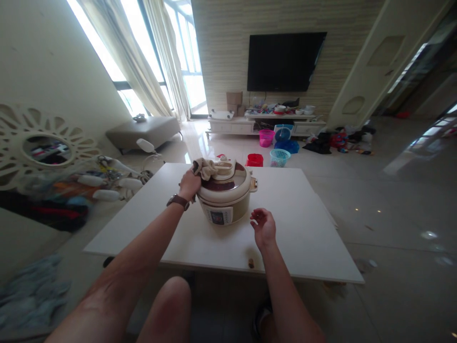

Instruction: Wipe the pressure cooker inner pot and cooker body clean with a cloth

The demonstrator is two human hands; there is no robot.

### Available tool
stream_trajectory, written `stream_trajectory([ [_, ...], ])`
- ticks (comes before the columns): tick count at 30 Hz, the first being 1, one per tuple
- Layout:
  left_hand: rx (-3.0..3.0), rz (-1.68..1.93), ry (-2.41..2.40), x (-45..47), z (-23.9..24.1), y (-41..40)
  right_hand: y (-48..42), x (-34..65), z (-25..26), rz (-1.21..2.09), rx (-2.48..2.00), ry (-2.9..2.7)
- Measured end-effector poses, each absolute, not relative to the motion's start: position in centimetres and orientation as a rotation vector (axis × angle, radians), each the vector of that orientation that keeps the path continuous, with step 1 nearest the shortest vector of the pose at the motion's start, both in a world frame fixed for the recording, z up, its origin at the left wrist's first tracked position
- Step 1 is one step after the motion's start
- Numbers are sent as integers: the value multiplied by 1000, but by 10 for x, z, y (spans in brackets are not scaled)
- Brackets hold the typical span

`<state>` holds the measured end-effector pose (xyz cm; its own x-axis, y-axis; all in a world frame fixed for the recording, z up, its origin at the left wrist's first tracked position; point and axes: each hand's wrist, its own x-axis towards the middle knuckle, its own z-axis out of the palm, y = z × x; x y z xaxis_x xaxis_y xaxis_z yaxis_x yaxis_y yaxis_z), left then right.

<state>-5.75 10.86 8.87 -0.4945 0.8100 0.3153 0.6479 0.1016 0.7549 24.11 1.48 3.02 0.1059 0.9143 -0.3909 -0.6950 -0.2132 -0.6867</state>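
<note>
A cream electric pressure cooker [228, 202] with a picture label on its front stands on a white table [296, 238]. A crumpled beige cloth [205, 170] lies over the left of its lid [228, 186], beside the lid handle. My left hand [190, 185], with a watch on the wrist, is closed at the cooker's left side. Cloth shows above and just below this hand; its fingertips are hidden. My right hand [263, 225] hovers in front of the cooker's right side, palm turned inward, fingers loosely curled and apart, with nothing in it.
A small brown piece [251, 263] lies at the table's near edge. Beyond the table stand a red bucket [254, 160], a light blue basket [280, 157] and a pink basket [266, 138]. A white fan-like object [124, 183] is left of the table. My knee [171, 305] is below.
</note>
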Motion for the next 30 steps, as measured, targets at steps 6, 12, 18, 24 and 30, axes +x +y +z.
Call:
stream_trajectory([
  [6,1377,1327,2172,-68,87,118,16,241,30,1520,-950,-306],
  [12,1889,1284,2054,-34,82,86,16,235,26,1540,-961,-355],
  [18,2005,1241,2087,2,65,36,17,234,21,1521,-1009,-348],
  [24,1985,1326,2065,11,56,26,38,225,18,1424,-1060,-406],
  [30,2142,1416,1922,18,33,7,73,217,19,1399,-918,-322],
])
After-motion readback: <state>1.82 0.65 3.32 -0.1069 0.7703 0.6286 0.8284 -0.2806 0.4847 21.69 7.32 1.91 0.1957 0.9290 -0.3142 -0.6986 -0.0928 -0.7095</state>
